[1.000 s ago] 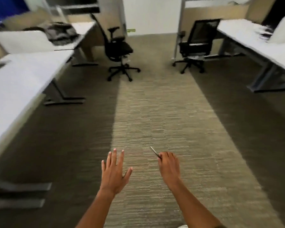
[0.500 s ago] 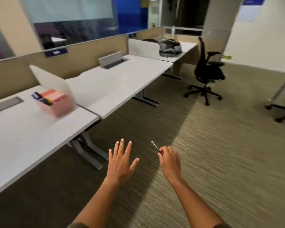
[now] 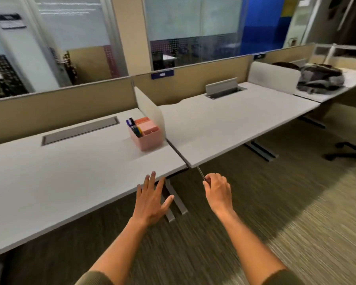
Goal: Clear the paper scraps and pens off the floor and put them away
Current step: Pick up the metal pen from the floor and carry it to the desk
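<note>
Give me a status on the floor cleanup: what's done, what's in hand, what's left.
Done: the carpet in view shows no scraps or pens, and several pens already stand in the pink organizer on the desk. In hand: the right hand has its grip on a thin pen; the left hand is open and empty. Left: drop that pen into the organizer. Floor outside this view can't be judged.

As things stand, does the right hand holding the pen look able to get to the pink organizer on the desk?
Probably yes. The right hand grips the pen at the desk edge, and bare desktop lies between it and the pink organizer. The divider panel stands right behind the organizer, not in front.
</note>
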Tool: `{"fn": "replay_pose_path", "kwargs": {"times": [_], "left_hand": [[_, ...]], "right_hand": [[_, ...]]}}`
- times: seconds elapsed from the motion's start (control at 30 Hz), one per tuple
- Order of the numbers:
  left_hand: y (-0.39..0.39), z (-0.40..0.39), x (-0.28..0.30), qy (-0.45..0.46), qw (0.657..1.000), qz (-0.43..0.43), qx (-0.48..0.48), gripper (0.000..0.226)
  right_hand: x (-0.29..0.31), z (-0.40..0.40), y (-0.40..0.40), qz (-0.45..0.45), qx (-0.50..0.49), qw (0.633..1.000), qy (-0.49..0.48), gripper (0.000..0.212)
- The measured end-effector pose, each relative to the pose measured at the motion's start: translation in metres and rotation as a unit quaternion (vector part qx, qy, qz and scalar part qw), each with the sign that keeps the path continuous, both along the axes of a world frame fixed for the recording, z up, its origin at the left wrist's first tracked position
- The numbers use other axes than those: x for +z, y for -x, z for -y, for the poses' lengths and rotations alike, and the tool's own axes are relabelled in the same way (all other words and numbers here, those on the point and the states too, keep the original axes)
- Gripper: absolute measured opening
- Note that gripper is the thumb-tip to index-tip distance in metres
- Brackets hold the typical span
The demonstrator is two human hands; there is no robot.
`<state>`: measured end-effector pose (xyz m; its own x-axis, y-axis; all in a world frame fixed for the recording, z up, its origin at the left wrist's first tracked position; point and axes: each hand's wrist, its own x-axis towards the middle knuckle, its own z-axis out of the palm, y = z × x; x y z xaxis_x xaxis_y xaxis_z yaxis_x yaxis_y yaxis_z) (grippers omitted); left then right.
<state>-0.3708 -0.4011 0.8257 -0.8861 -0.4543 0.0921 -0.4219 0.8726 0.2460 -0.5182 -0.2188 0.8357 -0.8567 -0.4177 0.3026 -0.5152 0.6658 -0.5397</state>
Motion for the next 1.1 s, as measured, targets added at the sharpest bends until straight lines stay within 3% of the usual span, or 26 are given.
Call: {"fn": "replay_pose_path", "kwargs": {"times": [0.37, 0.7, 0.9, 1.1], "left_hand": [[0.054, 0.136, -0.002, -0.048, 0.993, -0.035, 0.101, 0.079], [0.119, 0.283, -0.009, -0.120, 0.984, -0.057, 0.117, 0.078], [0.153, 0.325, -0.015, -0.163, 0.978, -0.052, 0.121, 0.080], [0.181, 0.349, -0.022, -0.143, 0.982, -0.054, 0.112, 0.082]], "right_hand": [[0.021, 0.153, 0.075, 0.033, 0.067, 0.997, 0.036, 0.014], [0.052, 0.320, 0.140, 0.031, 0.048, 0.992, 0.113, 0.016], [0.071, 0.378, 0.175, 0.034, 0.015, 0.984, 0.174, 0.017], [0.064, 0.409, 0.210, 0.024, 0.006, 0.987, 0.157, 0.019]]}}
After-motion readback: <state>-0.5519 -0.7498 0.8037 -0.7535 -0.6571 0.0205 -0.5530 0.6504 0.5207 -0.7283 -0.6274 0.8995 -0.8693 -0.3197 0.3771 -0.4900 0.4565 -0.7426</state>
